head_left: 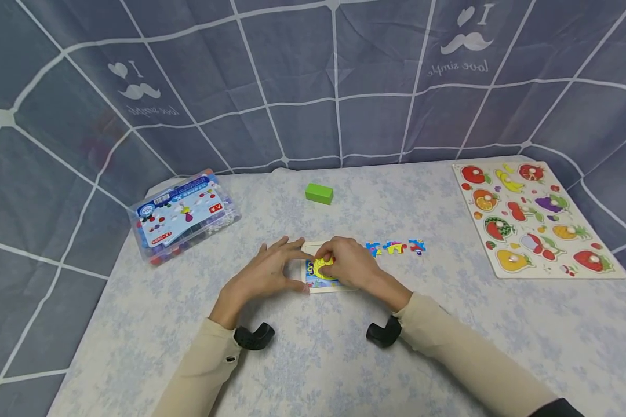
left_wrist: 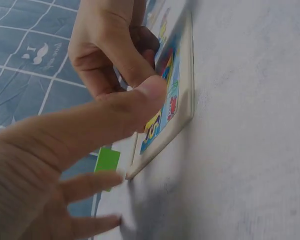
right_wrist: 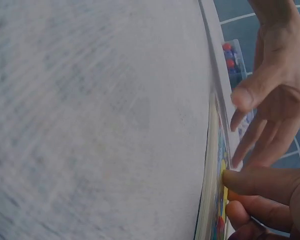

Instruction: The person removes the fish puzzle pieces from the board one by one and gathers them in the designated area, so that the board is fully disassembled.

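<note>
A small wood-framed jigsaw puzzle [head_left: 327,291] with a blue and yellow picture lies flat on the table between both hands. My right hand [head_left: 353,263] bends over it, thumb and index finger pinching a yellow puzzle piece [right_wrist: 224,173] close against the picture. At the frame's left side, my left hand [head_left: 268,271] spreads its fingers, with the thumb near the lower left corner and the fingertips near the upper left one. The right hand covers much of the puzzle's right half. Several loose jigsaw pieces [head_left: 395,248] form a row just right of it.
Behind the puzzle lies a green block [head_left: 319,194]. A clear plastic box [head_left: 182,213] with a printed label sits at the left rear. On the right is a fruit-picture peg board [head_left: 558,276]. A grey checked curtain [head_left: 302,69] hangs along the table's back edge.
</note>
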`<state>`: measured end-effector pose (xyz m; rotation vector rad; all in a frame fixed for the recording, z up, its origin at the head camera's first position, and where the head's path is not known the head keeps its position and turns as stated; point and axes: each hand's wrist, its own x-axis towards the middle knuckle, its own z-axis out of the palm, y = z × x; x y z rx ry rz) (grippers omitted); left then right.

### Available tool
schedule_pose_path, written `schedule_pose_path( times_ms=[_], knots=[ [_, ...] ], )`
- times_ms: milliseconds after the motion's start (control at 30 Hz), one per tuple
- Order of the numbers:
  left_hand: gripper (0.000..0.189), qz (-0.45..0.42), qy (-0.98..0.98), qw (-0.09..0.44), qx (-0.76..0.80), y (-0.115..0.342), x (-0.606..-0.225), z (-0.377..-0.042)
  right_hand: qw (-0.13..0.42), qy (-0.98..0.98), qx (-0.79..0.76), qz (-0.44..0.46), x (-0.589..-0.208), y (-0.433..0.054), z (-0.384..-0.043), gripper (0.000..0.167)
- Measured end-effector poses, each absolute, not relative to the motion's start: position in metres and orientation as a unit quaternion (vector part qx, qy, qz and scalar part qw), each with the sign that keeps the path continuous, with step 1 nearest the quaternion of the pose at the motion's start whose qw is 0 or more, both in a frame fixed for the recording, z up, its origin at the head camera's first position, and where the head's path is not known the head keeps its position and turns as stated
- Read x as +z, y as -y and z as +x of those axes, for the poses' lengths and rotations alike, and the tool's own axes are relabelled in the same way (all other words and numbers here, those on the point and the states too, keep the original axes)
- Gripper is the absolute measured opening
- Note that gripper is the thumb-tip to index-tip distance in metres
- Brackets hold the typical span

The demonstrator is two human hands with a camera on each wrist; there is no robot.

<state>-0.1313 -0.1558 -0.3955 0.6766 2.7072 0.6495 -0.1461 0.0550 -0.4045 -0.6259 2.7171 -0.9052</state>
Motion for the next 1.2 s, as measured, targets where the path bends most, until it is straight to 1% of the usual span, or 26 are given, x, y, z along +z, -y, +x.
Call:
schedule_pose_path(
  times_ms=[133,533,900,1100,1200],
  knots=[
    [0.072,0.213,-0.951,0.122,0.187,0.1531,-0.3982,-0.1350,0.102,-0.922,-0.308,-0.211,-0.4053,-0.0555,-0.1463,0.021],
    [0.084,0.180,-0.962,0.139,0.154,0.1512,-0.4017,-0.1374,0.117,-0.924,-0.307,-0.196,-0.4036,-0.0543,-0.1495,0.018],
    [0.085,0.160,-0.963,0.157,0.151,0.1492,-0.4008,-0.1367,0.130,-0.918,-0.328,-0.184,-0.4057,-0.0535,-0.1500,0.020],
    [0.085,0.156,-0.962,0.162,0.152,0.1488,-0.3996,-0.1361,0.118,-0.898,-0.361,-0.221,-0.4075,-0.0539,-0.1487,0.020],
    [0.085,0.154,-0.961,0.168,0.154,0.1489,-0.3991,-0.1365,0.123,-0.883,-0.380,-0.245,-0.4082,-0.0553,-0.1478,0.018]
  ],
)
